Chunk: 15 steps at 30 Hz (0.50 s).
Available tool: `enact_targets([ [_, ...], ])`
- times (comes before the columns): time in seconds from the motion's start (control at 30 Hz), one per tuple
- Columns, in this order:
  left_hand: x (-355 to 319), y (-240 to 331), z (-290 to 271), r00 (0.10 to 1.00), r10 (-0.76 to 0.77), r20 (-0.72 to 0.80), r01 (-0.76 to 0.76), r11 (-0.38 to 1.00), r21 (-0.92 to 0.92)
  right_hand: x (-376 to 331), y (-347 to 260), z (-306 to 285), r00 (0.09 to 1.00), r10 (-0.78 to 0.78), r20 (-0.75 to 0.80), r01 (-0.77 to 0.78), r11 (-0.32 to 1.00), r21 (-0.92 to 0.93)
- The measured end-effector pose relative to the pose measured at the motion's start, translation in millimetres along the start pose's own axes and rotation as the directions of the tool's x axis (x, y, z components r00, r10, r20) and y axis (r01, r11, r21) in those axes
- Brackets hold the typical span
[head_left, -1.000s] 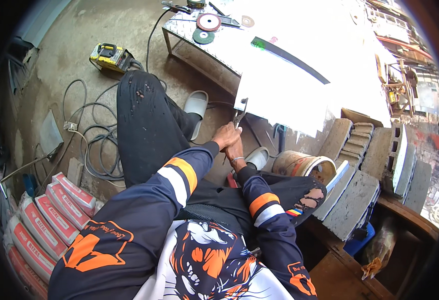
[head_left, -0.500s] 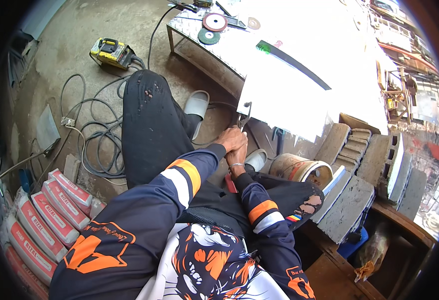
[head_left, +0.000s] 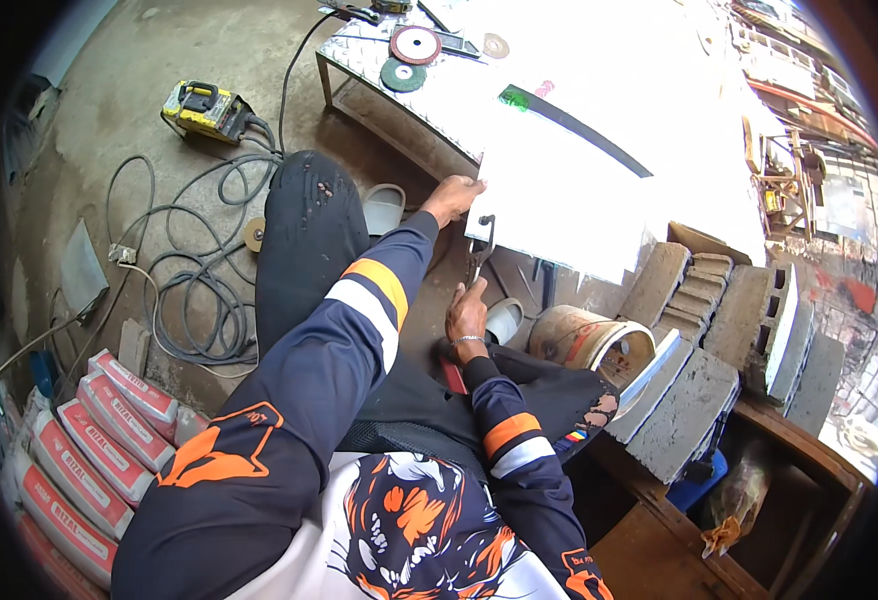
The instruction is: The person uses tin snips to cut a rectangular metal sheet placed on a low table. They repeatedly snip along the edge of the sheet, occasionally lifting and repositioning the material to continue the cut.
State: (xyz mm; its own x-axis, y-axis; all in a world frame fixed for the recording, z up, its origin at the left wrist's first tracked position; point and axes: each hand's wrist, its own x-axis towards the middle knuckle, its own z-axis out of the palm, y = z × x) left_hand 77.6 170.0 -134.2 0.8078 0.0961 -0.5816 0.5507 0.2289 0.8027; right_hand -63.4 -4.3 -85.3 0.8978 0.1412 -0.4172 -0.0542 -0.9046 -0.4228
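My left hand (head_left: 454, 200) is closed on the left edge of a bright white sheet (head_left: 519, 215) lying on the workbench. Its thumb and fingers meet the sheet near the bench's front leg. Lower down, my right hand (head_left: 467, 318) wraps round the handles of C-clamp locking pliers (head_left: 479, 258). The pliers' curved jaw reaches over the sheet's near edge. A dark curved strip (head_left: 579, 132) lies farther back on the sheet, partly washed out by glare. Glare hides much of the sheet's surface.
A red-rimmed grinding disc (head_left: 415, 44) and a green disc (head_left: 403, 75) lie on the bench. A yellow-black machine (head_left: 205, 110) and coiled cables (head_left: 199, 290) are on the floor at left. Bagged sacks (head_left: 104, 430) lie lower left; a bucket (head_left: 599, 345) and concrete blocks (head_left: 674, 400) stand right.
My left hand has left the pliers and moved up and forward to the sheet's edge. My right hand stays on the pliers' handles, slightly lower.
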Motion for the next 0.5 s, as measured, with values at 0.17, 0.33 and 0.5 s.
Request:
enact_targets([
  [0.17,-17.8,-9.5,25.5,0.987,0.001,-0.161,-0.053,0.946,-0.319,4.8,7.1,6.1,0.999,0.026,0.022,-0.026,0.999,-0.020],
  [0.33,-84.4,-70.8,69.8,0.924,-0.351,-0.149,0.300,0.910,-0.285,6.3,13.9,4.7,0.999,-0.033,0.015,0.032,0.997,0.072],
  [0.5,-94.6,-104.3,77.7,0.965,-0.242,0.102,0.233,0.968,0.098,5.9,30.7,1.3,0.973,-0.223,0.053,0.208,0.957,0.201],
])
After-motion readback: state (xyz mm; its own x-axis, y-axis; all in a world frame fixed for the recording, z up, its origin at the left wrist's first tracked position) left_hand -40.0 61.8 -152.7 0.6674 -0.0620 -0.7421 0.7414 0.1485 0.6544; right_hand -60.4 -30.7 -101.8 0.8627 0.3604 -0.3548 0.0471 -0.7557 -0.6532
